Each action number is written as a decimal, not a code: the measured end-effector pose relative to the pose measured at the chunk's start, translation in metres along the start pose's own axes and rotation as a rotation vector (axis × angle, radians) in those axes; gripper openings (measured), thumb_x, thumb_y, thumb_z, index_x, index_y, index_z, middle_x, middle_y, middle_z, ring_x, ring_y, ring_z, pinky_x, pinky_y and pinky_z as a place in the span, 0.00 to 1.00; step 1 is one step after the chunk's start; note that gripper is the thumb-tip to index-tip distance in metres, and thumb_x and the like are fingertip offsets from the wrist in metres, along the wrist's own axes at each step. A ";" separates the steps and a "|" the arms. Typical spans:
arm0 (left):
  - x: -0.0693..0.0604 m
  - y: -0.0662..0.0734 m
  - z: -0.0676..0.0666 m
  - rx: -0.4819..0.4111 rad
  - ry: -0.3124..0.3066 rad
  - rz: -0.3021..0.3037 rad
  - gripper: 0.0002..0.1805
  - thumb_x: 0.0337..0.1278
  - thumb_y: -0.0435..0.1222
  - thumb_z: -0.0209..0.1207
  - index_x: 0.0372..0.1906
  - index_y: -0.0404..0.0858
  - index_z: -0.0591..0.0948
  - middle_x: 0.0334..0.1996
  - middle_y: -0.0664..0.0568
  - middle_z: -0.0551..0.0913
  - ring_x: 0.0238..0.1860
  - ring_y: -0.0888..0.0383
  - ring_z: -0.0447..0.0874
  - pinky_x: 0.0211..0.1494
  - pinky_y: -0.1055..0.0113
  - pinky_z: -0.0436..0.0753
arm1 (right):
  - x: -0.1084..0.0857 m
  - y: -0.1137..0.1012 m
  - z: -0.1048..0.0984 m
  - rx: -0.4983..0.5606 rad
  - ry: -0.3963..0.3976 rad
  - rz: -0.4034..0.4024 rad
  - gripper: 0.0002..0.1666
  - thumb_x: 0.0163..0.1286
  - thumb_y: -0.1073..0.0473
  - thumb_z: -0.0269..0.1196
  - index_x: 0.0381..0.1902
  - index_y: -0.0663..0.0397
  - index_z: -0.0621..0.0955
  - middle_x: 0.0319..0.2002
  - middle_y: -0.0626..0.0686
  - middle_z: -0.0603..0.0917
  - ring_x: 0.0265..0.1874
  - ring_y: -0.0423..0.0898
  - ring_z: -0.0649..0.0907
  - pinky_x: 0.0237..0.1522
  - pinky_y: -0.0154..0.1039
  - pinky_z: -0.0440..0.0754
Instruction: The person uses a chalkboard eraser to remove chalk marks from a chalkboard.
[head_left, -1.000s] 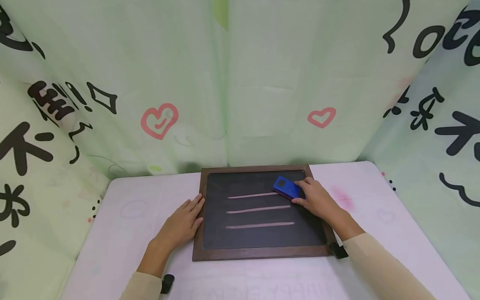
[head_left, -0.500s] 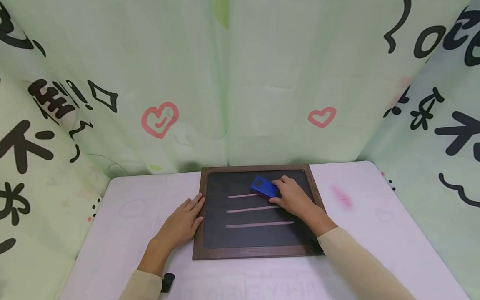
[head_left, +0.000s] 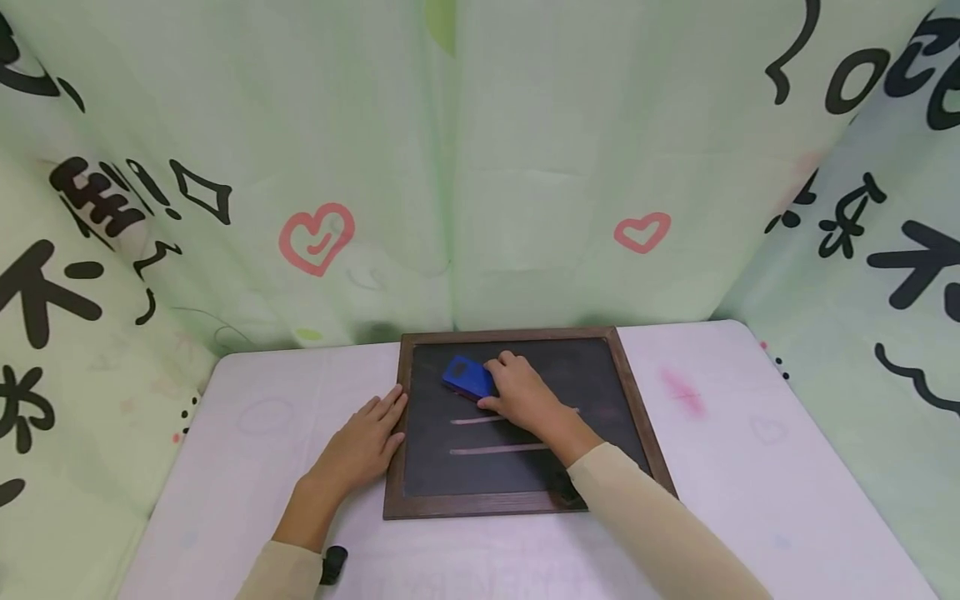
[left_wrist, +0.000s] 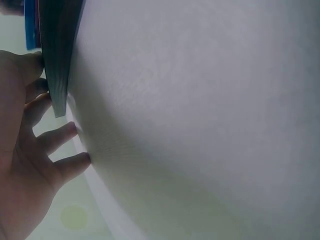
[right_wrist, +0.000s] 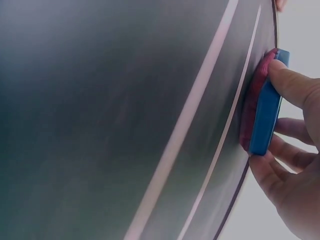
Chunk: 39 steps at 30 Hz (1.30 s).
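A pale green curtain (head_left: 525,158) fills the upper half of the head view and runs down both sides, bearing large black characters. Before it a whitish table (head_left: 750,467) spreads across the lower part of the frame, marked with a pink smudge at right of centre. A dark chalkboard (head_left: 487,473) in a brown wooden frame lies on the table at lower centre. Two beige sleeves enter from the bottom edge, the right sleeve (head_left: 660,517) crossing over the board's lower right part and the left sleeve (head_left: 281,571) at the lower left.

The left hand (head_left: 360,446) rests against the left side of the board's frame, its fingers extended and a little apart, clasping nothing. The right hand (head_left: 525,396) is over the board, its thumb and fingers clamped on the sides of a blue eraser (head_left: 467,377). That eraser sits on the upper left part of the board, its dark red underside against the surface in the right wrist view. Two pinkish chalk lines (head_left: 491,451) run across the board below it, both partly hidden by the right arm. A small black device (head_left: 333,565) is at the left wrist.
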<state>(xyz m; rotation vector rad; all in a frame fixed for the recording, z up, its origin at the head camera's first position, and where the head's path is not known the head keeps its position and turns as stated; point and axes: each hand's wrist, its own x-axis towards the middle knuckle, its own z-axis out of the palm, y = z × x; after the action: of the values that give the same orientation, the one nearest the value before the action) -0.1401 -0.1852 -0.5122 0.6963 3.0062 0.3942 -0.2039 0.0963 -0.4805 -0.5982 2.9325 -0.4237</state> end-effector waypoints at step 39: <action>0.001 -0.001 0.000 0.001 -0.020 -0.004 0.33 0.77 0.42 0.56 0.79 0.32 0.64 0.80 0.42 0.62 0.75 0.34 0.67 0.77 0.42 0.69 | 0.018 -0.033 0.002 -0.039 -0.068 0.047 0.39 0.70 0.45 0.70 0.71 0.60 0.75 0.58 0.63 0.78 0.54 0.57 0.78 0.60 0.48 0.82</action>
<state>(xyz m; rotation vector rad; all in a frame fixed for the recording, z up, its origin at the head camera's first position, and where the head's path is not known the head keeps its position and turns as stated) -0.1416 -0.1857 -0.5124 0.6893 2.9888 0.3835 -0.2077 0.0599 -0.4742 -0.5361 2.8893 -0.3347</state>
